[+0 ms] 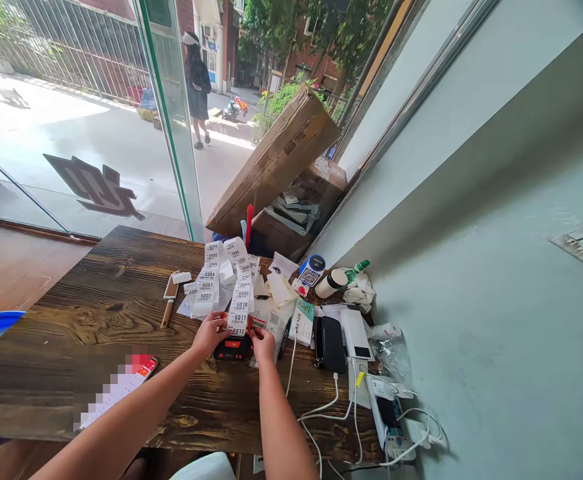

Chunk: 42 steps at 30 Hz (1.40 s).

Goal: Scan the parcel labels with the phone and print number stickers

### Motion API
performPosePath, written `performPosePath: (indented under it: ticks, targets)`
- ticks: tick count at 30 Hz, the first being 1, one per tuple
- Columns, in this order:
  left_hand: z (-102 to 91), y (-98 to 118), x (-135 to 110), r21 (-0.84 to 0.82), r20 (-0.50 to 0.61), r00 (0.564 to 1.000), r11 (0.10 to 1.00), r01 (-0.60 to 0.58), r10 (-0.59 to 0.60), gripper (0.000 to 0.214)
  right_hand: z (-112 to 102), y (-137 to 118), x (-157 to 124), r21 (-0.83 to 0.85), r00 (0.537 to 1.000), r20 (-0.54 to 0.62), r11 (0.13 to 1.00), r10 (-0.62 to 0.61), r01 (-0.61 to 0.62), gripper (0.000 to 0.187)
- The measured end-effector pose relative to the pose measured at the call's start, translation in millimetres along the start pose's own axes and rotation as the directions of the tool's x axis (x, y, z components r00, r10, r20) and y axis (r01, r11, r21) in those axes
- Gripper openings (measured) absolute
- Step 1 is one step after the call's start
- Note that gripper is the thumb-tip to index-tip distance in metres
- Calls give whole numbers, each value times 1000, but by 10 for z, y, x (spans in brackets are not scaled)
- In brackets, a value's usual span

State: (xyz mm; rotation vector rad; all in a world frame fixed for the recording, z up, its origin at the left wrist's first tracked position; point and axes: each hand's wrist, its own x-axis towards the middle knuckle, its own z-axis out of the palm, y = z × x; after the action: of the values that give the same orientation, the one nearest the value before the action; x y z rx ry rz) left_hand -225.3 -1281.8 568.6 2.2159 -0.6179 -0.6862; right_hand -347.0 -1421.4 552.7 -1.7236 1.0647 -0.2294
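A small black and red label printer (232,348) sits on the wooden table in front of me, with a strip of numbered barcode labels (242,297) running up from it. My left hand (210,335) grips the printer's left side, fingers bent at its red upper part. On the opposite side, my right hand (264,343) has its thumb and fingers closed on the red edge. Their exact hold is partly hidden by the fingers. More label strips (206,283) lie in loops beyond the hands, with numbers such as 6001 and 6002 showing.
A brown-handled knife (167,313) lies left on the table (116,287); a phone (121,393), partly blurred, is nearer me. To the right are a black pouch (329,343), a power strip (388,420) and white cables. Cardboard boxes (276,160) lean beyond the table; a person (198,87) is outside.
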Motion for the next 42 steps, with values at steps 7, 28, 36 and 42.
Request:
performPosePath:
  ticks: [7, 28, 36, 42]
  targets:
    - [-68, 29, -62, 91, 17, 991, 987, -135, 133, 11, -49, -172, -253, -15, 968, -23, 968, -250, 250, 19]
    - [-176, -145, -197, 34, 168, 915, 926, -376, 366, 23, 16, -162, -128, -62, 955, 40, 954, -293, 295, 9]
    - [-143, -335, -149, -25, 218, 893, 917, -399, 394, 34, -2, -119, -153, -76, 921, 2, 919, -389, 388, 22]
    - [-157, -346, -134, -36, 261, 888, 924, -382, 377, 37, -38, 6, -322, -117, 870, 5, 863, -493, 491, 60]
